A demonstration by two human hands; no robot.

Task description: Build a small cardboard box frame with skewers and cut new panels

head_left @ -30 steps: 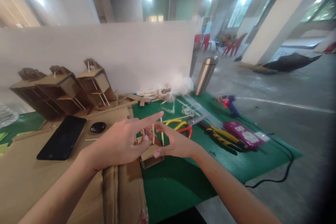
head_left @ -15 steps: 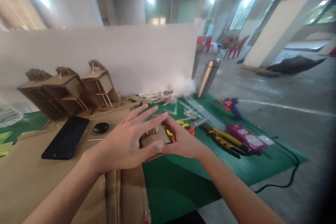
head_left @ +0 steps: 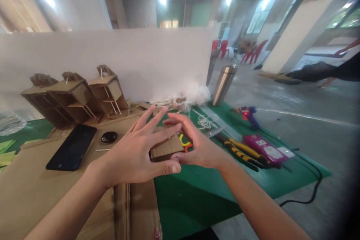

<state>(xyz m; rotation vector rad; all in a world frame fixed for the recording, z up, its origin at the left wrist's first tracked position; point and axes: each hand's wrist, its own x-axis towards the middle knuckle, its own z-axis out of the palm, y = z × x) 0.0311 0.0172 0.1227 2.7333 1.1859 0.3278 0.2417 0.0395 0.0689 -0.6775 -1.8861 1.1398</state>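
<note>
Box [head_left: 166, 148], cardboard, one: just left of the scissors [head_left: 184, 140]. Left hand [head_left: 131, 153], left of them: grip spread open. Right hand [head_left: 205, 150], beside them: grip curved; whether it holds, I cannot tell. Handling: I judge light, even pressure best; walls may crush.

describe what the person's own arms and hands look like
Both the left hand and the right hand are bare, with no gloves. No sleeves, watch, bracelet or rings show on either forearm or hand.
</note>
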